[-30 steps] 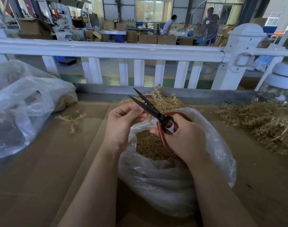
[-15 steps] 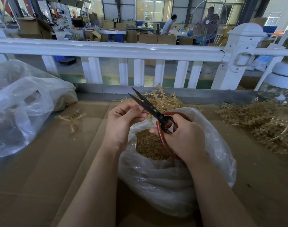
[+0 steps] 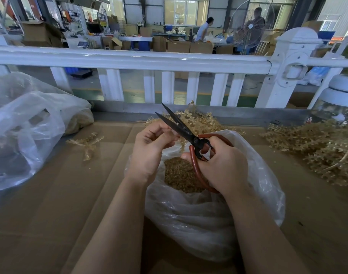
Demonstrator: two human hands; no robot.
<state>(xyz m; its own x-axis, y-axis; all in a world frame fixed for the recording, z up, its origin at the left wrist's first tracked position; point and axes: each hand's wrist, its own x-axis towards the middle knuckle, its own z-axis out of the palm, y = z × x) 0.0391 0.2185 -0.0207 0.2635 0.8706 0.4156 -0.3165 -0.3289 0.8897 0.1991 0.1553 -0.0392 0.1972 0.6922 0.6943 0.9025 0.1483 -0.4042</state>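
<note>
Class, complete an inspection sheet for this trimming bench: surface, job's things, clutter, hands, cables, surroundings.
Surface: covered with brown cardboard sheets.
Job's things: scissors, blades open, over a clear bag of cut bits; dried sprig at the blades.
Clutter: sprig piles right and behind; loose sprig and large plastic bag left.
Hands: left hand pinches the dried sprig; right hand grips the scissors' red handles.
Cables: nothing seen.
Surroundings: white railing; workshop beyond with boxes, a fan, two people.

Two plastic bags [image 3: 208, 224] [image 3: 30, 125], one scissors [image 3: 186, 132].
</note>
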